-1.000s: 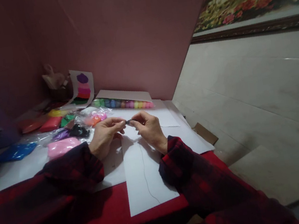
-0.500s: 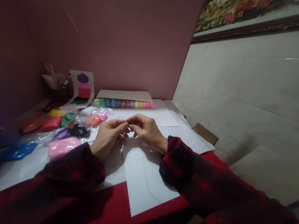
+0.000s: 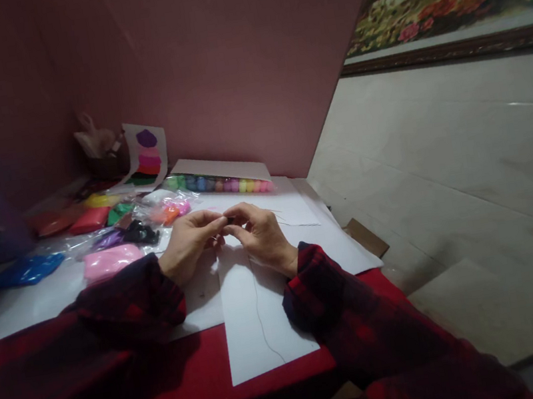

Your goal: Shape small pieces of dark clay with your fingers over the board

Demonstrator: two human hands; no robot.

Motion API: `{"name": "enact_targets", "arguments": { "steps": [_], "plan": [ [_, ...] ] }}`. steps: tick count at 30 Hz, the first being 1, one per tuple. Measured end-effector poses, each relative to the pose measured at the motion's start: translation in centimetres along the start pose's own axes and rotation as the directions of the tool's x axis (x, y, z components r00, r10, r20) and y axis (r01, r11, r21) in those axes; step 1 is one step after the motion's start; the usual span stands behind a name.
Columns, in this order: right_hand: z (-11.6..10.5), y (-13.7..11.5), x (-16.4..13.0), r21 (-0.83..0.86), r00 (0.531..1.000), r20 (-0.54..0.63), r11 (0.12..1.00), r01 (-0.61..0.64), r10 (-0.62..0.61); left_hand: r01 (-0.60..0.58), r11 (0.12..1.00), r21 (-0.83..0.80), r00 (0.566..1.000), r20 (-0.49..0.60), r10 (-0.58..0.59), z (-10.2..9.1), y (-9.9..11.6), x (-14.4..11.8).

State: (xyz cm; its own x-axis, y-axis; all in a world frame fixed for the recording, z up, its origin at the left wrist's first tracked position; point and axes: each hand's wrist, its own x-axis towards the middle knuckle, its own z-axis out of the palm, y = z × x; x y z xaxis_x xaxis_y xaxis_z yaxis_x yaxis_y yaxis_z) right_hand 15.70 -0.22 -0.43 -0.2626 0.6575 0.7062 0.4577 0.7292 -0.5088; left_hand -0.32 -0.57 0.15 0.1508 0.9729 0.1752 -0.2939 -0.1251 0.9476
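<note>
My left hand (image 3: 190,244) and my right hand (image 3: 266,234) meet above the table, fingertips pinched together. Between them is a small dark piece of clay (image 3: 230,220), mostly covered by the fingers. Below the hands lies a white sheet of paper (image 3: 246,344) with a thin wavy line drawn down it; the hands hide its upper part. Left of my left hand are a pink clay packet (image 3: 112,262) and a black clay packet (image 3: 140,233).
More clay packets, including a blue one (image 3: 25,271) and a red one (image 3: 90,220), lie at the left. A tray of coloured clay (image 3: 223,184) sits at the back beside a propped picture (image 3: 149,154). Red cloth (image 3: 188,380) covers the table's front.
The fingers have shifted slightly around the dark piece, and the right thumb has moved a little left. The packets and paper stay in place.
</note>
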Motion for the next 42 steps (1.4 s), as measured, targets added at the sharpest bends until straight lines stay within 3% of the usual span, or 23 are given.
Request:
{"name": "enact_targets", "arguments": {
  "steps": [10, 15, 25, 30, 36, 42],
  "plan": [
    [-0.06, 0.12, -0.02, 0.020, 0.999, 0.023, 0.999, 0.043, -0.043, 0.003, 1.000, -0.017, 0.999, 0.047, -0.003, 0.10, 0.04, -0.09],
    [-0.09, 0.15, -0.05, -0.005, 0.999, -0.033, 1.000, 0.004, -0.004, -0.005, 1.000, 0.009, 1.000, -0.018, 0.005, -0.05, -0.20, 0.03],
    [-0.09, 0.00, 0.05, -0.047, 0.993, -0.108, 0.998, 0.041, -0.046, -0.069, 0.988, 0.138, 0.998, 0.014, 0.068, -0.15, -0.27, 0.06],
    [-0.19, -0.25, 0.03, -0.041, 0.997, -0.032, 0.997, 0.068, -0.069, -0.079, 0.976, 0.202, 0.997, 0.021, 0.076, -0.08, -0.13, 0.01],
    [-0.19, -0.39, 0.01, -0.060, 0.995, -0.089, 0.998, 0.033, -0.038, -0.066, 0.972, 0.224, 0.998, 0.027, 0.061, 0.21, 0.20, -0.16],
    [-0.13, -0.39, -0.06, -0.075, 0.997, -0.008, 0.995, 0.073, -0.073, -0.070, 0.975, 0.210, 0.997, 0.031, 0.065, -0.05, -0.09, 0.02]
  ]
}}
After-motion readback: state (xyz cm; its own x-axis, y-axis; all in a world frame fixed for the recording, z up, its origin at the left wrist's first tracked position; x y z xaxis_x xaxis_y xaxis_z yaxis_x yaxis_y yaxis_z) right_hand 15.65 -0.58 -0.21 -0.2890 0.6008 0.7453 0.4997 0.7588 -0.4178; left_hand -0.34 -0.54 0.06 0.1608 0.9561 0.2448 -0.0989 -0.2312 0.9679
